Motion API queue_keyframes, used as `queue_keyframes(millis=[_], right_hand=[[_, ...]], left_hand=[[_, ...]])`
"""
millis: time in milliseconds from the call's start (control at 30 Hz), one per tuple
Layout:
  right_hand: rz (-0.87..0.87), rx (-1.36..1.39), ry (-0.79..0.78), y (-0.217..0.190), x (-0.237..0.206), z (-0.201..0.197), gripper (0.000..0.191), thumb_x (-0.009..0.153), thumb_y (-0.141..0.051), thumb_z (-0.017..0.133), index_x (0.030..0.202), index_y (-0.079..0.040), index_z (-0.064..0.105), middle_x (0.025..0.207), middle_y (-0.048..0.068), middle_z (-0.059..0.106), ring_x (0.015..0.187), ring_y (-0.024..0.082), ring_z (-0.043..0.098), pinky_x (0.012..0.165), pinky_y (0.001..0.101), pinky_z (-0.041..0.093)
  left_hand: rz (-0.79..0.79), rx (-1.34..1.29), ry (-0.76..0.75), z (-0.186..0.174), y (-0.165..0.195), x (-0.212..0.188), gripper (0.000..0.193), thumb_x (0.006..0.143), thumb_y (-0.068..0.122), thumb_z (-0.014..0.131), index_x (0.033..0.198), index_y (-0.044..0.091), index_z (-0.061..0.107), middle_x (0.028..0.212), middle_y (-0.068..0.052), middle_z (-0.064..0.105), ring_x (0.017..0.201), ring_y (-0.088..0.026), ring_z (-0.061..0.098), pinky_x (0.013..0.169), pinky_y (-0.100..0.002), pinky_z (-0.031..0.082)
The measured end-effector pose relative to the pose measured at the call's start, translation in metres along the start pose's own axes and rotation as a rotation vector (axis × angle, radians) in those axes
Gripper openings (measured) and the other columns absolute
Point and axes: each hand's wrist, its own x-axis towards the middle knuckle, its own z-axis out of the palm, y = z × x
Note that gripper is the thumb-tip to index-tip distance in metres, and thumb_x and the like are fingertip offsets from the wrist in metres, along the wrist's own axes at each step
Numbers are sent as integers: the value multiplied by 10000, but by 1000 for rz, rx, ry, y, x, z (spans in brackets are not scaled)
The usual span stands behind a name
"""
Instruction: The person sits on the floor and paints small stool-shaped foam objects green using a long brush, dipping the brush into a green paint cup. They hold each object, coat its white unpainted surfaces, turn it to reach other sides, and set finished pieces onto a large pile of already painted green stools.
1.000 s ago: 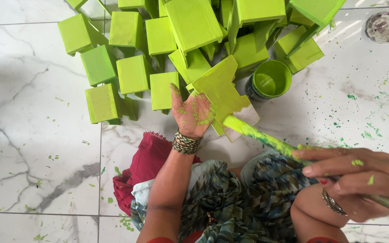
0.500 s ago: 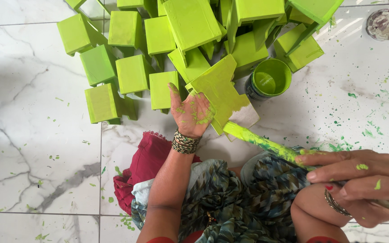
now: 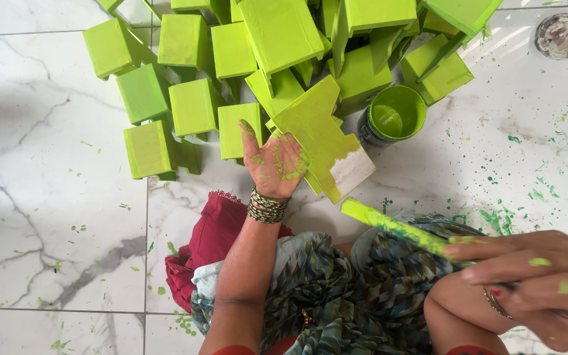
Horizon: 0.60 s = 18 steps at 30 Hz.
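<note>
My left hand [image 3: 276,164], smeared with green paint and wearing bangles at the wrist, holds a flat wooden piece [image 3: 323,141] up off the floor. The piece is painted lime green except for a bare white patch at its lower right corner. My right hand [image 3: 534,279] at the lower right grips a paint-covered brush [image 3: 396,227]; its green tip points up-left and hovers just below the bare corner, apart from it. An open tin of green paint [image 3: 392,115] stands right behind the piece.
Several lime-green painted wooden blocks [image 3: 192,105] lie heaped across the top of the white marble floor [image 3: 54,217]. Green splatter dots the tiles at right. A round floor drain [image 3: 562,36] is at the top right. Patterned fabric and a red cloth [image 3: 208,240] cover my lap.
The brush has drawn back down and to the right, away from the wooden piece. My left hand and the piece have stayed nearly still.
</note>
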Motion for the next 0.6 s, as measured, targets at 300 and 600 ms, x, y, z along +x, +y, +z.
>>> queue_keyframes(millis=[300, 600], right_hand=[[175, 34, 756, 28, -74, 42, 175, 1115, -74, 665, 1237, -93, 540, 1078, 161, 697, 1013, 355, 761, 972, 452, 691], [100, -5, 743, 30, -18, 40, 288, 1047, -1, 699, 1270, -33, 519, 1054, 240, 690, 930, 313, 774, 941, 472, 716]], left_hand=[[6, -34, -30, -10, -7, 1, 1022, 969, 818, 435, 1519, -43, 466, 1468, -166, 579, 1304, -301, 570, 1139, -427, 449], [51, 16, 4, -17, -7, 2, 1018, 978, 829, 419, 1523, -28, 487, 1424, -147, 602, 1246, -282, 575, 1075, -406, 469]])
